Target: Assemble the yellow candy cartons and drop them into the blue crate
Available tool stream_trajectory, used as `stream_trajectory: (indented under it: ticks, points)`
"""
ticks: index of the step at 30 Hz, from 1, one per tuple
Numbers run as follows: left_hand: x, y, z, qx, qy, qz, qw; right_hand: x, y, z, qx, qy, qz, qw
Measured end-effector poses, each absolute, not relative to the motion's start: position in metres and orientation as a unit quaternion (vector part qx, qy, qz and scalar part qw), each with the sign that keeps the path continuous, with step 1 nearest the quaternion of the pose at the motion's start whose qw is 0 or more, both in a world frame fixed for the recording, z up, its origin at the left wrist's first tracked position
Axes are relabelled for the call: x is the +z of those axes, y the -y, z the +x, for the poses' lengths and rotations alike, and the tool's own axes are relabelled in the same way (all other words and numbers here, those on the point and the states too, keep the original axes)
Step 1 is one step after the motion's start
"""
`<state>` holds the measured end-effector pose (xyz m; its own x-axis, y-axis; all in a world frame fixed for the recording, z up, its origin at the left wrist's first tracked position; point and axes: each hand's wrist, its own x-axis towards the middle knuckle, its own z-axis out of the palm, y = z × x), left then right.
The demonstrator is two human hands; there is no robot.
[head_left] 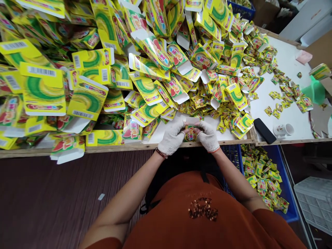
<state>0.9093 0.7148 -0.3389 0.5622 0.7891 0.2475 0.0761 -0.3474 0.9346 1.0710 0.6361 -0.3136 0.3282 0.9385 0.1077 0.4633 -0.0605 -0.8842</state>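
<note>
Both hands wear white knitted gloves with bare fingertips and meet at the table's front edge. Between them is a small yellow-green box [191,133] with a white flap standing up at its top. My left hand [171,137] grips the box's left side, thumb on its front. On the right side, my right hand [208,135] holds it the same way. Behind the hands lie many small wrapped candies [199,101] and a large heap of similar yellow-green boxes [145,88], many with white flaps open.
A black phone [264,131] and a white cup [283,129] lie to the right on the white tabletop [285,119]. A blue crate [288,214] of filled packs stands below the edge. Further right is a green container [314,90]. One box [67,148] overhangs the front edge at left.
</note>
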Motion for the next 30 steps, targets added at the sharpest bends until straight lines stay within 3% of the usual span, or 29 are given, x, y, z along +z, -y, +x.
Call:
stream_trajectory:
  ticks: [3,9,14,22,30]
  points:
    - [-0.334,-0.723,0.913,0.369,-0.307,0.734,0.481,-0.312,-0.641,1.073,0.252,0.543,-0.674,0.432]
    - [-0.333,-0.731,0.922,0.359,-0.295,0.627,0.625,-0.320,-0.648,1.076,0.289,0.485,-0.639,0.522]
    - [-0.332,-0.729,0.918,0.366,-0.305,0.706,0.525,-0.312,-0.643,1.076,0.218,0.567,-0.656,0.449]
    - [-0.306,-0.731,0.910,0.306,-0.313,0.721,0.537,-0.301,-0.645,1.075,0.202,0.573,-0.665,0.434]
    - [-0.335,-0.732,0.906,0.398,-0.184,0.815,0.380,-0.309,-0.638,1.089,0.141,0.657,-0.614,0.414]
